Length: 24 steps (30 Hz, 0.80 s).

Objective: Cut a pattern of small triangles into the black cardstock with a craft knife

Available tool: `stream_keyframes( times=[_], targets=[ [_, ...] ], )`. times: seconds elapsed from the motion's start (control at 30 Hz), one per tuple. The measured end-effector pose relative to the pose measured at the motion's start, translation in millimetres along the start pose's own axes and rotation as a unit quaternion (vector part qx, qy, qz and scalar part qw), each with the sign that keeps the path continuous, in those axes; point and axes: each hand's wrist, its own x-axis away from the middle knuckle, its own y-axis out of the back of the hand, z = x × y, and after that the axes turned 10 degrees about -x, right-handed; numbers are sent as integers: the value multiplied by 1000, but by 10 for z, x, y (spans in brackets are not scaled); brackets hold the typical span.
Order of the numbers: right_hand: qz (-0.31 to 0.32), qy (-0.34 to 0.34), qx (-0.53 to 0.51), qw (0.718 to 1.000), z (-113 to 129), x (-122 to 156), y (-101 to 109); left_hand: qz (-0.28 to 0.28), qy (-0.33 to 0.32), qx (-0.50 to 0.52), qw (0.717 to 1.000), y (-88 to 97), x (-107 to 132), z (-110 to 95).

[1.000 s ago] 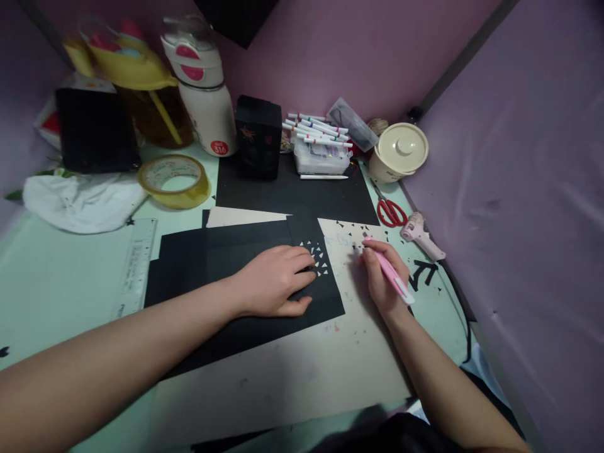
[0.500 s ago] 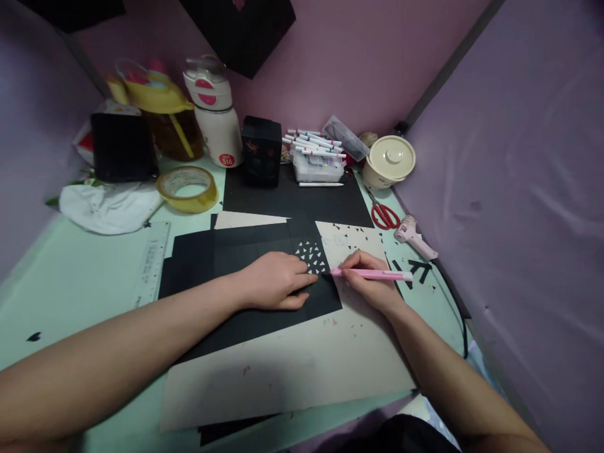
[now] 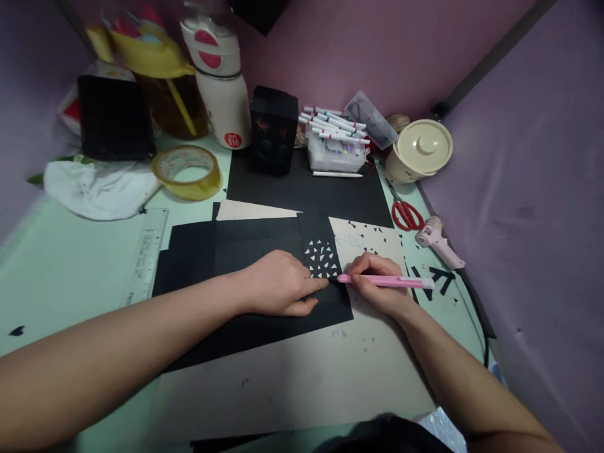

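My left hand (image 3: 279,284) presses on a sheet of black paper (image 3: 255,236), its index finger stretched out beside a cluster of small triangular cut-outs (image 3: 321,258). Its other fingers are partly bent beneath the hand. In my right hand (image 3: 380,286) a slim pink craft knife (image 3: 387,281) is pinched near its front end. The dark blade tip meets the black paper just below the cut-outs, close to my left fingertip. Under the paper lies a pale board (image 3: 302,384), with tiny black triangle scraps (image 3: 372,234) scattered on its upper right.
Red-handled scissors (image 3: 408,215) and a pink glue gun (image 3: 440,241) lie at the right, near black paper strips (image 3: 442,279). Behind stand a lidded cream pot (image 3: 425,145), markers (image 3: 335,124), a black box (image 3: 274,129) and a white bottle (image 3: 224,110). Tape (image 3: 187,173) and a ruler (image 3: 146,255) are leftward.
The view has shifted and moved nearer the desk. My left index fingertip and the knife tip stay close together below the cut-outs; both hands keep their hold.
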Motion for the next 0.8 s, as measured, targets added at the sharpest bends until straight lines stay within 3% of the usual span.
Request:
stream_keyframes(
  times=[0.3, 0.8],
  targets=[
    [7, 4, 7, 1000, 51, -15, -25, -19, -2, 18, 1000, 0, -6, 8],
    [9, -4, 13, 1000, 82, -33, -20, -3, -8, 24, 1000, 1, -3, 19]
  ],
)
